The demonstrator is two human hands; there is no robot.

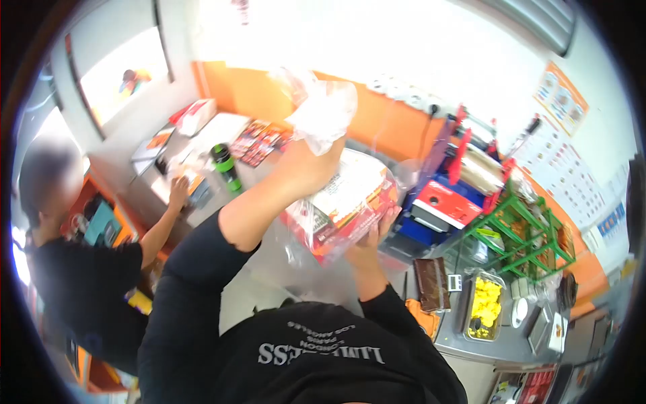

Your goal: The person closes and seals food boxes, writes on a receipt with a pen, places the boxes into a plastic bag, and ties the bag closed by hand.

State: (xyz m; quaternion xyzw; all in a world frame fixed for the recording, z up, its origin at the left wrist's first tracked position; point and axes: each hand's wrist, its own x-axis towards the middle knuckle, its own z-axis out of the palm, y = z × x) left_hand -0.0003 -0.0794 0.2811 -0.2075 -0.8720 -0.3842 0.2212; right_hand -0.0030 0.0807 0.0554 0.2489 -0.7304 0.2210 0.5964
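A red, white and orange printed box (353, 192) sits inside a clear plastic bag (324, 111) in front of my chest. My left hand (315, 165) is closed around the gathered neck of the bag, above the box; its fingers are partly hidden by the plastic. The bag's loose top sticks up past that hand. From the right, my right hand (372, 239) supports the lower side of the box, fingers bent against it through the plastic.
Another person (87, 283) stands at left, one hand over a table holding a black-and-green bottle (225, 166) and leaflets (258, 143). At right are a blue-and-red machine (441, 209), green baskets (521, 239) and a metal tray (471, 331) of yellow pieces on the counter.
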